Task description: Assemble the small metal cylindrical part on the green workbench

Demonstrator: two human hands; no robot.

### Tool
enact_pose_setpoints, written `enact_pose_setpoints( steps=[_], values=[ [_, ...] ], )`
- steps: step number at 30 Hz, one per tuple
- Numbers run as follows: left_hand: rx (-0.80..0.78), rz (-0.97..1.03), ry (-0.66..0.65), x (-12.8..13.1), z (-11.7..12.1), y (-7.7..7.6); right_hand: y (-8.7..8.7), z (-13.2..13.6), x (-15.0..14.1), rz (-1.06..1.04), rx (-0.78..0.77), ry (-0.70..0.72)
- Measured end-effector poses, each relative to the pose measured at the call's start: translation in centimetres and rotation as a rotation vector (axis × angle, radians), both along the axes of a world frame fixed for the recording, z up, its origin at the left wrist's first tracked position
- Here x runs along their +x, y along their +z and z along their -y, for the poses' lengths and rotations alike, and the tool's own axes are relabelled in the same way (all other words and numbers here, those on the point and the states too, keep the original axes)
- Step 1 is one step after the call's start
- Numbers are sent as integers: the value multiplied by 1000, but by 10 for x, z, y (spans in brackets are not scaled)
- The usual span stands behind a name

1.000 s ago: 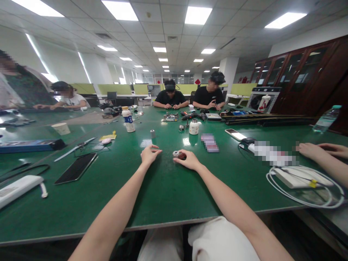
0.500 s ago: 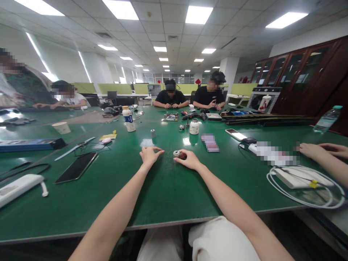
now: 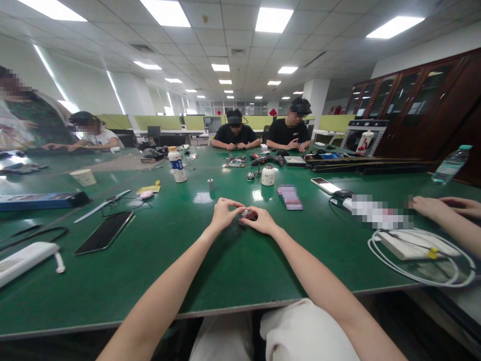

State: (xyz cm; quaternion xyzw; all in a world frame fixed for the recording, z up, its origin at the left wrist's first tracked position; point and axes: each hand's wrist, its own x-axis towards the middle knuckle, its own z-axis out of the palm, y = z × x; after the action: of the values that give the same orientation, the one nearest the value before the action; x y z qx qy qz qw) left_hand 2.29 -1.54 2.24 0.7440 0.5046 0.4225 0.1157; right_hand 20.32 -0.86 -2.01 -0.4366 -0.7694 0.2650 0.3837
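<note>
A small silvery metal cylinder (image 3: 244, 214) stands upright on the green table, partly covered by my fingers. My right hand (image 3: 263, 221) is closed around its side, thumb at the front. My left hand (image 3: 224, 214) comes in from the left, its thumb and fingertips closed on the cylinder's top rim. Whether the left fingers hold any loose part cannot be made out. Farther back, a second grey metal cylinder (image 3: 211, 184) stands alone on the table.
Beyond my hands stand a white jar (image 3: 268, 175) and a blue-labelled bottle (image 3: 178, 165). To the left lies a black phone (image 3: 105, 233); to the right, a white power bank with cable (image 3: 413, 245). Another person's hands (image 3: 432, 206) rest at the right edge. Co-workers sit across the table.
My left hand has moved right, from open beside the cylinder to closing its fingertips on the top. My right hand has kept its hold in place.
</note>
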Motion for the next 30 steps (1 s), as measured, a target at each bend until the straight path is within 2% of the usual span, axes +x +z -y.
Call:
enact_pose_setpoints(
  steps=[30],
  values=[
    [-2,-18,-56,5,4,4,-3,-2,0,7,1,6]
  ],
)
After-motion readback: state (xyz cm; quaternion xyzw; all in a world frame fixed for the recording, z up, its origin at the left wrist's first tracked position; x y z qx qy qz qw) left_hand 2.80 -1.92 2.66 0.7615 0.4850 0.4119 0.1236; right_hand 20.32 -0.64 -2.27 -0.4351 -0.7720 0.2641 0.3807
